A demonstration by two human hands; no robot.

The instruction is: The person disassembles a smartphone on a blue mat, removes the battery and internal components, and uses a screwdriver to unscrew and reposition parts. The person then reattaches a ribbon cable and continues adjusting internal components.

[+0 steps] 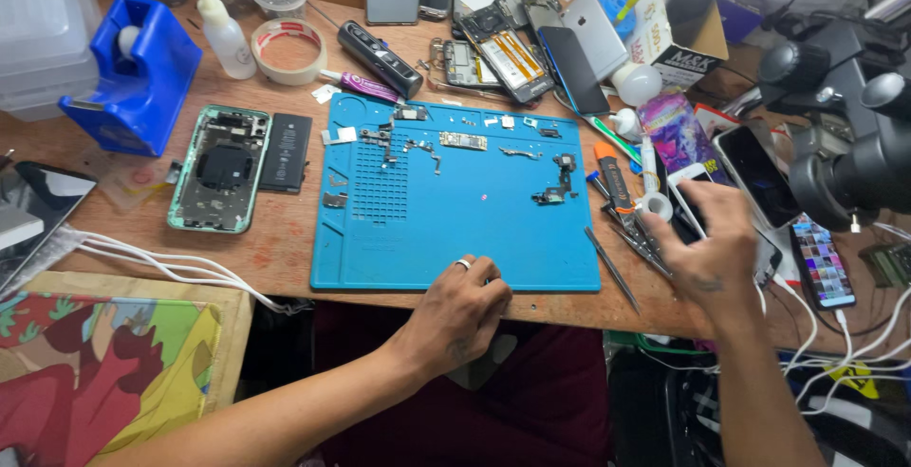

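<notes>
My left hand rests on the near edge of a blue repair mat, fingers curled, a ring on one finger, nothing visibly held. My right hand hovers to the right of the mat with fingers spread over a white phone and a pile of hand tools; whether it grips anything is unclear. Small phone parts and flex cables lie scattered on the mat. An opened green phone shell and a black battery lie left of the mat.
A blue tape dispenser, a tape roll and a squeeze bottle stand at back left. Several phones crowd the back. A microscope stands at right. White cables trail at front left.
</notes>
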